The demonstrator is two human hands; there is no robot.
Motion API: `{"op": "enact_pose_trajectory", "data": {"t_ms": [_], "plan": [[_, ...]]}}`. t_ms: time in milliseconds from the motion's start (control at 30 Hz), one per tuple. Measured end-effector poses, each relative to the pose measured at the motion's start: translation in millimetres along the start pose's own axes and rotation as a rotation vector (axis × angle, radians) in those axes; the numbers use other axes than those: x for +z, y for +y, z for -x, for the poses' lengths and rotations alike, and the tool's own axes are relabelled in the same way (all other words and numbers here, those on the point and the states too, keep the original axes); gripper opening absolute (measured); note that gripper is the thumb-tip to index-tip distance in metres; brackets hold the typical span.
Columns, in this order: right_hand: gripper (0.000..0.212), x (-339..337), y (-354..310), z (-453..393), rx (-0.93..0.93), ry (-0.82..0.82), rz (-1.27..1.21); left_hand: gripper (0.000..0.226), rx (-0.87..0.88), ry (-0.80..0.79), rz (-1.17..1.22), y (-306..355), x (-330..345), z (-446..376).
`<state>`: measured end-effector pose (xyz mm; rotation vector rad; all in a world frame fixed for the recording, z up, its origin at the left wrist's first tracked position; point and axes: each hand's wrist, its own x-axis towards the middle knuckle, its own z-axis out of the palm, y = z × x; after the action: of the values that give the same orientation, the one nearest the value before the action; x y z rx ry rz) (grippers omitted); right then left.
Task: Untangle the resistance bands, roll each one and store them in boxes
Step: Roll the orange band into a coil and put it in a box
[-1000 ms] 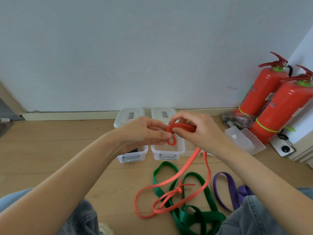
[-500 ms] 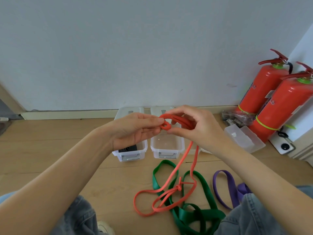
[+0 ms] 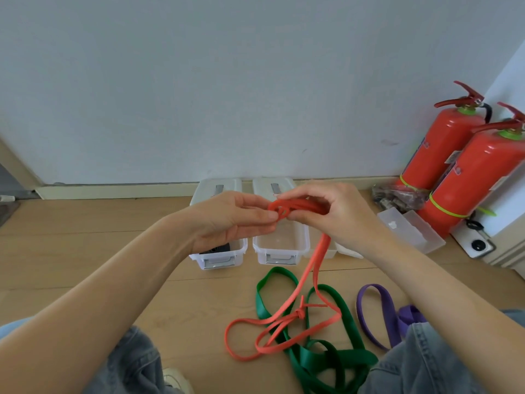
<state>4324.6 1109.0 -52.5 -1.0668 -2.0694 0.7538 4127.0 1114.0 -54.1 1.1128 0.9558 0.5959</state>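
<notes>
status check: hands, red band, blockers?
Left hand and right hand both pinch red band, coil started. Tail knotted on floor, lying over green band. Middle box open.

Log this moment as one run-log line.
left hand: pinches orange band | right hand: holds coil | green band: floor

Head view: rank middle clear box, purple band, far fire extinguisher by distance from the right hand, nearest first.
From the right hand:
1. Middle clear box, just below and left of the hand.
2. Purple band, on the floor lower right.
3. Far fire extinguisher, against the wall, upper right.
</notes>
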Motion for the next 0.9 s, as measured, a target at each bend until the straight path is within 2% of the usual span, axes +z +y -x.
{"op": "enact_pose_trajectory", "data": {"t_ms": [100, 133, 233, 333, 400, 467, 533, 633, 800, 867, 900], "plan": [[0.023, 1.4, 1.7, 1.0, -0.067, -0.147, 0.173, 0.011, 0.028, 0.023, -0.501, 0.5, 1.2, 2.0], [0.023, 2.8, 2.1, 0.4, -0.087, -0.207, 0.254, 0.011, 0.031, 0.023, -0.603, 0.0, 2.3, 1.3], [0.025, 6.4, 3.3, -2.3, -0.105, -0.28, 0.366, 0.014, 0.023, 0.018, -0.661, -0.2, 7.7, -1.0], [0.022, 9.8, 4.0, 0.2, -0.115, -0.219, 0.348, 0.006, 0.044, 0.044, -0.698, -1.6, 8.1, -2.1], [0.016, 9.7, 6.7, 0.8, -0.066, -0.112, 0.268, 0.004, 0.093, 0.067, -0.679, -0.8, 6.8, -1.6], [0.022, 6.5, 7.4, 0.1, 0.068, -0.013, 0.023, 0.007, 0.164, 0.129, -0.597, 1.3, 6.7, -1.3], [0.025, 4.0, 7.7, -1.2, 0.183, 0.029, -0.236, 0.011, 0.227, 0.225, -0.466, 3.3, 6.8, -1.8], [0.023, 7.9, 5.5, -1.8, 0.264, 0.092, -0.45, 0.014, 0.275, 0.317, -0.251, 1.3, 10.9, -3.2], [0.027, 23.9, 4.1, 2.1, 0.297, 0.2, -0.536, 0.009, 0.257, 0.352, 0.132, -10.6, 19.8, -10.8], [0.021, 20.0, 5.8, 0.9, 0.27, 0.213, -0.507, 0.01, 0.246, 0.304, 0.132, -8.9, 17.3, -10.5], [0.019, 16.6, 6.7, -0.3, 0.241, 0.206, -0.443, 0.01, 0.246, 0.293, 0.035, -7.8, 14.9, -9.7]]}}
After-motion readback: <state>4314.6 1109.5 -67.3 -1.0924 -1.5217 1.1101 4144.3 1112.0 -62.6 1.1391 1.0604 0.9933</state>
